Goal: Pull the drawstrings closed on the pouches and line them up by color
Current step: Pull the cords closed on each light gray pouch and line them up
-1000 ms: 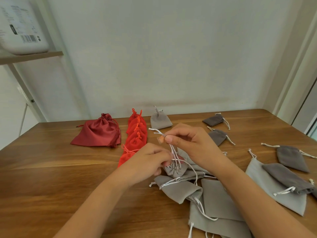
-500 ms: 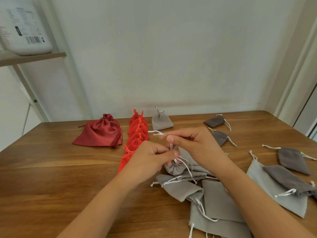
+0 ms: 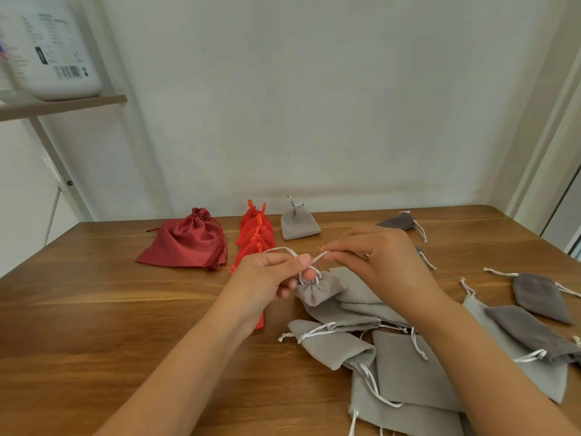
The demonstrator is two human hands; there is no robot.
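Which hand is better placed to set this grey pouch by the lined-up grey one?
Likely left: left hand grips cords at the held pouch, nearer the lined-up grey pouch; right hand pinches one cord.

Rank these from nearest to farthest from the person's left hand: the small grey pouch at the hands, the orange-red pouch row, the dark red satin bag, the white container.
1. Small grey pouch, beside the left hand, which pinches its drawstring.
2. Orange-red pouch row, just behind it.
3. Dark red satin bag, farther left.
4. White container, on the far-left shelf.
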